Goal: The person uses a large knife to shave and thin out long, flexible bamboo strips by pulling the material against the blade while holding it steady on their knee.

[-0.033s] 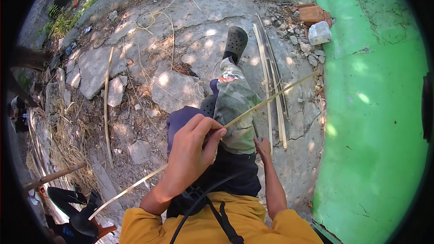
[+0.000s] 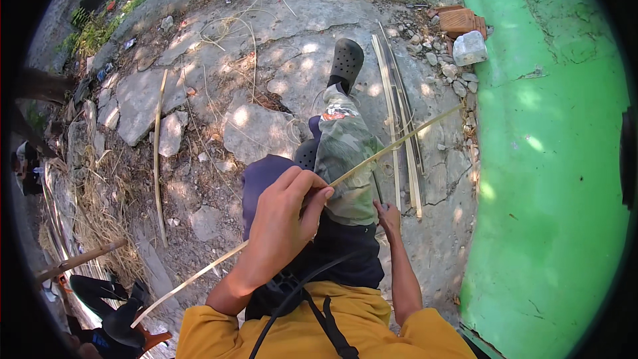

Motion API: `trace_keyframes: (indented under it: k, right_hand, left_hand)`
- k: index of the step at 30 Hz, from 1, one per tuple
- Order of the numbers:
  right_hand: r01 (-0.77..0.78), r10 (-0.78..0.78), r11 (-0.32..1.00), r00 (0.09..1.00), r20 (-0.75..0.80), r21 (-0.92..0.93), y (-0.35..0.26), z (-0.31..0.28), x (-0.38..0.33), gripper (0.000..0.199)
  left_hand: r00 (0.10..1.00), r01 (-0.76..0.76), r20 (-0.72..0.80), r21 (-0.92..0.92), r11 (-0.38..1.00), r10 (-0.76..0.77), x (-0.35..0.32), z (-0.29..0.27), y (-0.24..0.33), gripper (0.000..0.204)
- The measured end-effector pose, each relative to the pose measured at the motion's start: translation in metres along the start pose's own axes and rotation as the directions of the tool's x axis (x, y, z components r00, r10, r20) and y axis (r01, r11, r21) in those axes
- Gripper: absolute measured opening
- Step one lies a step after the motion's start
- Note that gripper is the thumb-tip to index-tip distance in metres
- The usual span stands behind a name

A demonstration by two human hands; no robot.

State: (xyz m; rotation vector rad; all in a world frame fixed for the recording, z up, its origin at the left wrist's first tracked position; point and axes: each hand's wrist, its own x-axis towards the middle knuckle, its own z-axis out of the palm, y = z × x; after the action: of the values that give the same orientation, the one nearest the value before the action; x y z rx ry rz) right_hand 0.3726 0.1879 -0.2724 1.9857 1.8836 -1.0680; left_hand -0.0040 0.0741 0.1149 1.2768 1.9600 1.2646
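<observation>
My left hand pinches a long, thin bamboo strip between thumb and fingers, in front of my lap. The strip slants from the lower left, passes behind the hand and rises to the upper right over my camouflage trouser leg. Beside my right thigh, my right hand is closed around a thin, dark, blade-like tool. Only a narrow part of that tool shows above the fingers. It lies apart from the strip, and its grip is hidden in the hand.
Several long strips lie on the cracked concrete right of my leg. Another strip lies at the left. A green wall borders the right side, near a white block and bricks. Another person sits at lower left.
</observation>
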Motion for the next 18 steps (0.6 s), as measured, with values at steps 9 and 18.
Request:
trace_keyframes:
  k: [9,18]
  right_hand:
    - [0.361,-0.118,0.462,0.93,-0.347,0.81,-0.066,-0.107,-0.153,0.05]
    - [0.626,-0.567,0.622,0.774,-0.281,0.471,-0.194,-0.144,-0.153,0.06]
  left_hand:
    - [0.949,0.253,0.211,-0.072,0.965,-0.233,0.005,0.059,-0.045,0.024]
    - [0.924,0.318,0.228,-0.012,0.948,-0.308,0.018,0.085,-0.049,0.025]
